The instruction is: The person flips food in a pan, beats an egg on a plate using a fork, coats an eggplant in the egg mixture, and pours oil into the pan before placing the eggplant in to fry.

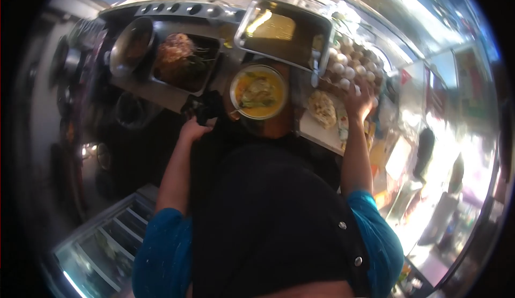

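Observation:
My right hand (360,104) reaches over the near edge of a tray of white eggs (350,72). Its fingers are apart at the nearest eggs; I cannot see a firm hold on one. At the left, my left hand (197,128) is closed on a crumpled black cloth (205,107) by the counter edge, with part of the fingers hidden. Between the hands sits a round pan (234,95) holding yellow liquid with a pale, lumpy piece and something green in it. Beside my right wrist, a pale shredded heap (322,109) lies on a light board (314,128).
A large metal tray (328,30) of oily liquid stands behind the pan, with tongs (315,66) at its right edge. On the left are a dark tray (200,89) heaped with food and a metal bowl (115,56). A lit glass-topped case (102,239) is at lower left.

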Action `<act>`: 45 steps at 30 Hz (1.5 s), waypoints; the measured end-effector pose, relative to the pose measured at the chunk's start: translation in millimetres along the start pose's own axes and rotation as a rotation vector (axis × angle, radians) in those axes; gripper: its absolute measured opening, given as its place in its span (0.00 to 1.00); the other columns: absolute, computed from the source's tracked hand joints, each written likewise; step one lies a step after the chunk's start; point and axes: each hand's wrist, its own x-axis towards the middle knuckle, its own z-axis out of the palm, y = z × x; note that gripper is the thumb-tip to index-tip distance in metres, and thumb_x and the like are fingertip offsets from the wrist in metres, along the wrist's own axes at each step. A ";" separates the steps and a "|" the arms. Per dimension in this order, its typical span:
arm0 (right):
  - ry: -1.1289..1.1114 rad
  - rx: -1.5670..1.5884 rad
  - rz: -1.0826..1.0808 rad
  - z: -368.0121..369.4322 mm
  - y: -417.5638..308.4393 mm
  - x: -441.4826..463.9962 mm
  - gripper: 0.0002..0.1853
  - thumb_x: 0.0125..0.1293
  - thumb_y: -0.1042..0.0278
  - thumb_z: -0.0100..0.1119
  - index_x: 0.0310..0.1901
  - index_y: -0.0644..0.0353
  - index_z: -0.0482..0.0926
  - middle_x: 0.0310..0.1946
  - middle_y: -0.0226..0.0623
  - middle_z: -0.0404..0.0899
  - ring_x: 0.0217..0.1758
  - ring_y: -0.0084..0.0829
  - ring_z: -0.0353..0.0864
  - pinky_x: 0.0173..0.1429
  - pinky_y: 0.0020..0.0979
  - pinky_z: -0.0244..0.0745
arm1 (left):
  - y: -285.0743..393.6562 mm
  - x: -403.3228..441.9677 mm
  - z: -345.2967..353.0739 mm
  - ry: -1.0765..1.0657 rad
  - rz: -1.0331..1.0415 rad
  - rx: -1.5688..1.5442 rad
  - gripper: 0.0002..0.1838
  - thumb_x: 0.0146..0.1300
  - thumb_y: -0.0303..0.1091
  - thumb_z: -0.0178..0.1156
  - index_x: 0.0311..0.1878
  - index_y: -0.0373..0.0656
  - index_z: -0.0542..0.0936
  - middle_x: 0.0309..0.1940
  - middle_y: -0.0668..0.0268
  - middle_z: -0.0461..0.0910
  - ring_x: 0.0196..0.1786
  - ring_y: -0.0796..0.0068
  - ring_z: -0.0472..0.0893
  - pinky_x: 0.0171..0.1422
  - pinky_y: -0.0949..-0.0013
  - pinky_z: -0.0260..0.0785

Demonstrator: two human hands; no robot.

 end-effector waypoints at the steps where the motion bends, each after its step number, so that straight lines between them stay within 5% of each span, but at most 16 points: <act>1: 0.002 -0.050 -0.007 -0.7 -3.5 -10.2 0.13 0.65 0.67 0.70 0.51 0.55 0.88 0.51 0.42 0.86 0.58 0.48 0.81 0.65 0.47 0.76 | -11.2 17.5 8.4 0.009 0.032 0.110 0.62 0.52 0.54 0.79 0.84 0.36 0.56 0.83 0.43 0.56 0.58 0.50 0.87 0.55 0.57 0.84; 5: 0.064 0.011 -0.132 0.4 -12.8 -56.9 0.09 0.65 0.71 0.72 0.46 0.56 0.88 0.49 0.43 0.84 0.57 0.48 0.80 0.63 0.48 0.76 | -4.9 -0.4 6.2 -0.035 -0.016 0.148 0.70 0.53 0.62 0.76 0.86 0.36 0.45 0.87 0.42 0.39 0.71 0.44 0.79 0.70 0.56 0.78; 8: 0.027 0.026 -0.177 -6.2 -45.6 -81.3 0.08 0.65 0.74 0.71 0.45 0.58 0.87 0.49 0.44 0.82 0.57 0.48 0.80 0.61 0.47 0.76 | -7.7 3.6 35.0 0.686 0.422 0.480 0.52 0.53 0.57 0.79 0.76 0.39 0.72 0.61 0.41 0.84 0.49 0.53 0.91 0.47 0.53 0.87; 10: 0.018 0.043 -0.215 -7.5 -72.3 -94.2 0.07 0.65 0.75 0.71 0.45 0.58 0.87 0.48 0.44 0.81 0.56 0.48 0.80 0.59 0.47 0.77 | 37.0 -29.1 10.2 0.298 0.004 0.359 0.56 0.60 0.58 0.71 0.83 0.33 0.60 0.84 0.35 0.47 0.68 0.42 0.81 0.66 0.54 0.80; 11: -0.041 0.102 -0.263 -6.7 -86.7 -100.8 0.08 0.64 0.77 0.71 0.44 0.58 0.87 0.48 0.44 0.80 0.54 0.47 0.80 0.58 0.44 0.78 | 39.4 -21.7 11.0 0.305 -0.002 0.346 0.56 0.60 0.58 0.71 0.83 0.33 0.60 0.84 0.35 0.47 0.68 0.42 0.81 0.66 0.54 0.80; 13: -0.106 0.165 -0.323 -4.9 -111.2 -118.9 0.09 0.63 0.79 0.71 0.43 0.58 0.86 0.48 0.43 0.80 0.51 0.45 0.81 0.56 0.42 0.78 | 39.2 -10.2 11.2 0.326 0.019 0.348 0.34 0.67 0.48 0.65 0.68 0.33 0.80 0.74 0.32 0.69 0.63 0.44 0.85 0.61 0.52 0.81; 16: -0.311 0.322 -0.282 11.7 -142.6 -133.8 0.09 0.63 0.78 0.72 0.43 0.58 0.86 0.48 0.44 0.79 0.52 0.46 0.80 0.56 0.42 0.77 | 44.1 -23.2 -11.8 0.367 0.032 0.254 0.20 0.68 0.42 0.63 0.53 0.37 0.88 0.53 0.39 0.86 0.54 0.46 0.88 0.56 0.49 0.82; 17: -0.324 0.324 -0.361 16.7 -152.3 -136.1 0.09 0.62 0.78 0.72 0.43 0.57 0.86 0.48 0.44 0.79 0.51 0.46 0.80 0.55 0.42 0.78 | 31.2 -13.5 -2.8 0.537 0.106 0.233 0.16 0.65 0.42 0.66 0.45 0.39 0.89 0.39 0.47 0.89 0.46 0.46 0.89 0.52 0.47 0.82; 20: -0.365 0.325 -0.409 33.2 -188.9 -146.4 0.10 0.60 0.80 0.72 0.43 0.58 0.86 0.47 0.43 0.79 0.49 0.46 0.80 0.53 0.43 0.78 | 12.6 -8.6 6.8 0.712 0.224 0.130 0.14 0.64 0.44 0.67 0.39 0.42 0.88 0.34 0.49 0.89 0.42 0.46 0.89 0.50 0.46 0.82; 24: -0.528 0.340 -0.589 44.6 -262.8 -149.9 0.09 0.61 0.77 0.71 0.43 0.59 0.86 0.42 0.42 0.82 0.48 0.47 0.83 0.54 0.44 0.79 | -11.0 -27.0 -6.5 0.434 0.327 0.123 0.22 0.59 0.55 0.73 0.36 0.43 0.85 0.46 0.46 0.88 0.46 0.47 0.88 0.52 0.47 0.81; 30: -0.982 0.227 -0.522 94.5 -360.3 -214.3 0.12 0.65 0.64 0.71 0.48 0.59 0.87 0.48 0.44 0.84 0.56 0.48 0.82 0.60 0.45 0.80 | -120.7 -21.1 -33.4 0.618 0.812 -0.229 0.25 0.60 0.56 0.74 0.48 0.44 0.89 0.62 0.53 0.83 0.57 0.56 0.87 0.58 0.55 0.80; 36: -1.044 0.114 -0.566 146.6 -420.8 -265.0 0.15 0.66 0.61 0.70 0.52 0.56 0.87 0.50 0.41 0.83 0.60 0.47 0.81 0.63 0.44 0.79 | -287.0 18.2 -46.0 -0.285 0.332 0.082 0.31 0.64 0.59 0.69 0.61 0.46 0.86 0.69 0.56 0.80 0.69 0.57 0.80 0.70 0.56 0.75; 38: -1.020 0.072 -0.409 157.5 -430.3 -271.5 0.16 0.67 0.60 0.70 0.53 0.56 0.87 0.51 0.41 0.83 0.61 0.46 0.81 0.64 0.44 0.79 | -386.4 64.4 -0.5 -0.519 0.706 -0.008 0.38 0.66 0.66 0.66 0.70 0.50 0.82 0.72 0.55 0.77 0.71 0.54 0.79 0.72 0.55 0.73; 39: -1.019 0.040 -0.314 160.3 -437.3 -272.3 0.18 0.66 0.57 0.71 0.54 0.56 0.86 0.53 0.43 0.83 0.63 0.48 0.81 0.65 0.45 0.79 | -377.4 31.9 -29.8 -0.671 0.387 -0.143 0.39 0.67 0.68 0.64 0.72 0.49 0.80 0.72 0.54 0.77 0.72 0.53 0.78 0.74 0.53 0.71; 41: -1.036 -0.108 -0.352 174.3 -428.5 -277.3 0.20 0.66 0.55 0.72 0.56 0.55 0.86 0.54 0.45 0.83 0.63 0.49 0.81 0.65 0.46 0.79 | -348.8 -45.9 -99.9 -0.720 -0.348 -0.452 0.43 0.70 0.71 0.60 0.76 0.49 0.76 0.72 0.54 0.77 0.73 0.51 0.76 0.76 0.50 0.68; 45: -1.170 -0.415 -0.477 193.1 -433.9 -273.8 0.20 0.68 0.54 0.68 0.56 0.55 0.85 0.57 0.49 0.81 0.60 0.54 0.83 0.64 0.49 0.80 | -403.9 -49.1 -93.9 -0.753 -0.199 -0.345 0.46 0.70 0.74 0.59 0.76 0.44 0.76 0.69 0.52 0.79 0.72 0.52 0.76 0.74 0.46 0.67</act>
